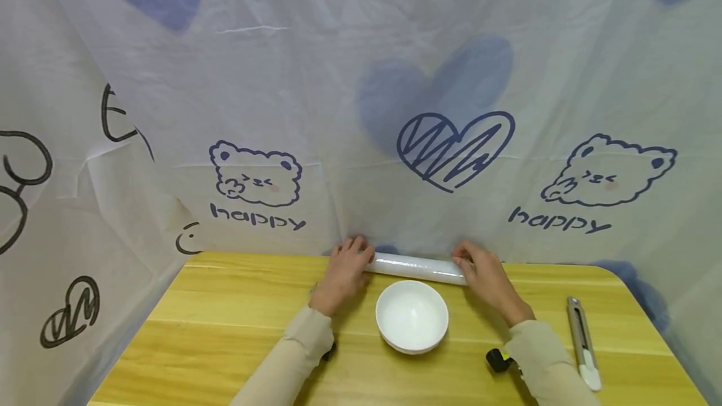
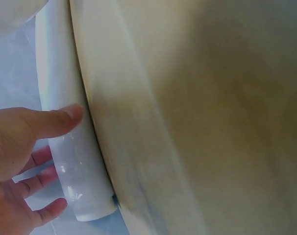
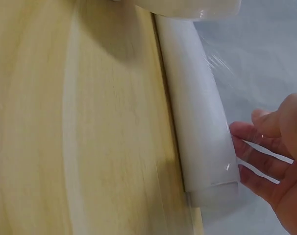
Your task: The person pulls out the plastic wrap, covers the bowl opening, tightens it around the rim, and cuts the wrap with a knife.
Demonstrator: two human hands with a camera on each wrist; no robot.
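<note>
A roll of cling film (image 1: 417, 267) lies along the far edge of the table, behind a white bowl (image 1: 413, 316). My left hand (image 1: 344, 274) holds the roll near its left end; in the left wrist view the thumb (image 2: 60, 121) lies across the roll and the other fingers reach behind it. At the right end is my right hand (image 1: 487, 277). Thumb and forefinger come together there on thin, clear film just off the roll (image 3: 197, 112), as the right wrist view shows. The exact edge of the film is hard to make out.
A utility knife (image 1: 583, 343) lies at the right of the wooden table (image 1: 225, 318). Beside the right sleeve is a black and yellow object (image 1: 499, 360), partly hidden. Another dark object (image 1: 329, 352) shows by the left sleeve. A printed curtain (image 1: 338, 80) hangs behind the table.
</note>
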